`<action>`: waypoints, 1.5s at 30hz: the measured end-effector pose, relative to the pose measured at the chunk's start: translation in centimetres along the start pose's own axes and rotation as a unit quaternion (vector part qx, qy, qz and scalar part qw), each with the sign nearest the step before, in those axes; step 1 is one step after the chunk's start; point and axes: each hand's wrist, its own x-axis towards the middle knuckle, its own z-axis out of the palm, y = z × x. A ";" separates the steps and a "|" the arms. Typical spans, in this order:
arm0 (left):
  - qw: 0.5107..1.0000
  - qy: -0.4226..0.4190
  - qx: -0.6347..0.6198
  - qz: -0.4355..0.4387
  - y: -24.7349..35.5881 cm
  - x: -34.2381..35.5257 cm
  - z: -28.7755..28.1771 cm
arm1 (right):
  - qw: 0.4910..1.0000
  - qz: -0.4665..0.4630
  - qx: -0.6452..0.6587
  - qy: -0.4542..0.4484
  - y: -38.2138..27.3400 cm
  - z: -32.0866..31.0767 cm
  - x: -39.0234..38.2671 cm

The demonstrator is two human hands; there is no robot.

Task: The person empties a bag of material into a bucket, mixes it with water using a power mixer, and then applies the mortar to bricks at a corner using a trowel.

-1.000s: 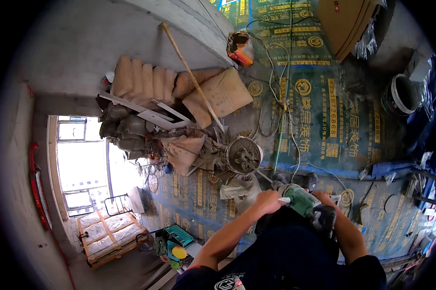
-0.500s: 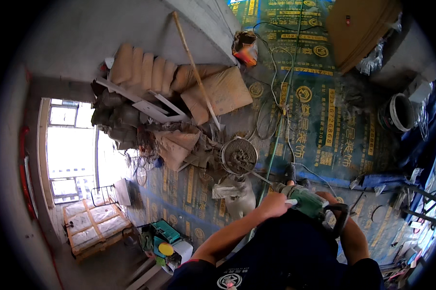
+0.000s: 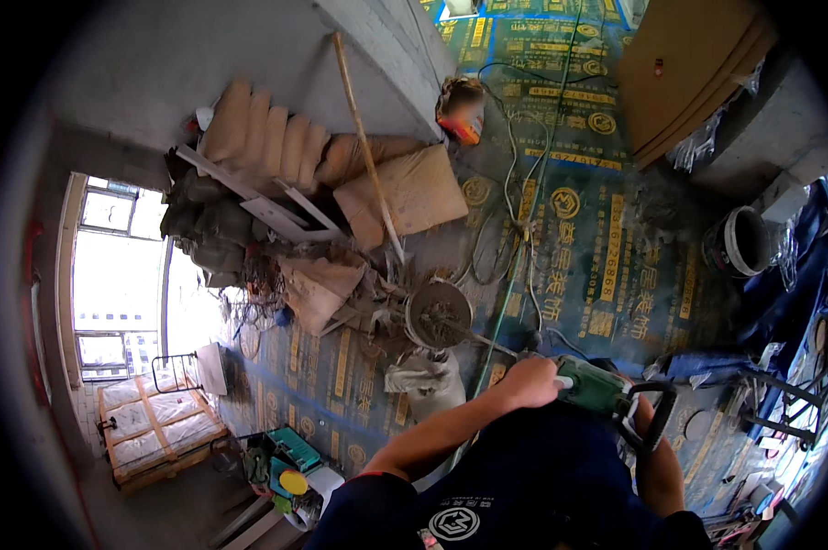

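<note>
A green electric drill (image 3: pixel 594 389) with a black loop handle (image 3: pixel 651 418) lies across in front of my body. My left hand (image 3: pixel 531 381) is closed around its pale side grip. The drill's long metal rod (image 3: pixel 493 345) slants leftward into a round bucket (image 3: pixel 470 321) of wet grey mortar (image 3: pixel 434 310), which hides the rod's far end. My right forearm (image 3: pixel 662 472) reaches up to the rear of the drill by the loop handle. The fingers of my right hand are hidden behind the tool.
A pale sack (image 3: pixel 437 396) stands beside the bucket. Cables (image 3: pixel 527 261) run over the printed green floor covering (image 3: pixel 584 261). Full bags (image 3: pixel 258 128), a flattened brown bag (image 3: pixel 414 188) and a wooden-handled tool (image 3: pixel 359 128) are at the far left. Another bucket (image 3: pixel 722 240) is at right.
The view has shifted, so bucket and surroundings sit further left in the picture. The rod now crosses more of the bucket, and the mortar surface looks different. My left hand keeps its hold on the drill.
</note>
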 end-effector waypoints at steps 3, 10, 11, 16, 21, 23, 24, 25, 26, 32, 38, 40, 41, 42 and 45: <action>0.998 -0.041 0.026 0.044 4.2 2.2 0.8 | 0.999 0.021 0.017 0.036 1.8 -2.1 -3.0; 0.987 -0.101 0.065 0.105 15.7 9.4 5.1 | 0.984 0.065 0.069 0.148 10.6 -7.5 -11.7; 0.985 -0.117 0.074 0.108 18.1 10.8 5.8 | 0.980 0.067 0.075 0.169 12.4 -8.6 -13.1; 0.971 -0.141 0.101 0.163 27.9 16.7 11.1 | 0.954 0.126 0.070 0.264 20.4 -13.6 -20.2; 0.928 -0.193 0.180 0.263 40.7 20.5 13.6 | 0.893 0.130 0.110 0.417 24.3 -16.5 -29.0; 0.900 -0.226 0.227 0.294 43.7 21.9 15.7 | 0.864 0.146 0.112 0.469 25.7 -15.7 -31.4; 0.889 -0.218 0.226 0.333 45.8 21.8 16.2 | 0.865 0.177 0.106 0.458 25.6 -16.0 -33.0; 0.878 -0.237 0.229 0.348 47.9 21.8 16.2 | 0.846 0.141 0.135 0.496 25.0 -16.6 -33.9; 0.861 -0.249 0.254 0.364 50.0 21.9 16.3 | 0.830 0.161 0.164 0.509 25.7 -16.2 -34.1; 0.770 -0.266 0.354 0.460 59.2 25.6 17.1 | 0.671 0.145 0.300 0.663 27.2 -17.1 -33.8; 0.787 -0.249 0.373 0.424 65.4 35.9 15.8 | 0.664 0.240 0.206 0.677 34.0 -23.7 -31.1; 0.802 -0.252 0.384 0.383 67.1 40.8 14.0 | 0.714 0.311 0.084 0.622 35.0 -30.0 -30.7; 0.813 -0.233 0.363 0.391 66.0 44.7 13.9 | 0.713 0.296 0.082 0.631 37.2 -32.3 -29.4; 0.838 -0.218 0.348 0.358 66.7 47.5 13.0 | 0.718 0.288 0.066 0.630 37.2 -35.8 -29.0; 0.897 -0.205 0.271 0.282 66.9 57.4 11.7 | 0.758 0.358 0.033 0.544 39.4 -45.8 -27.6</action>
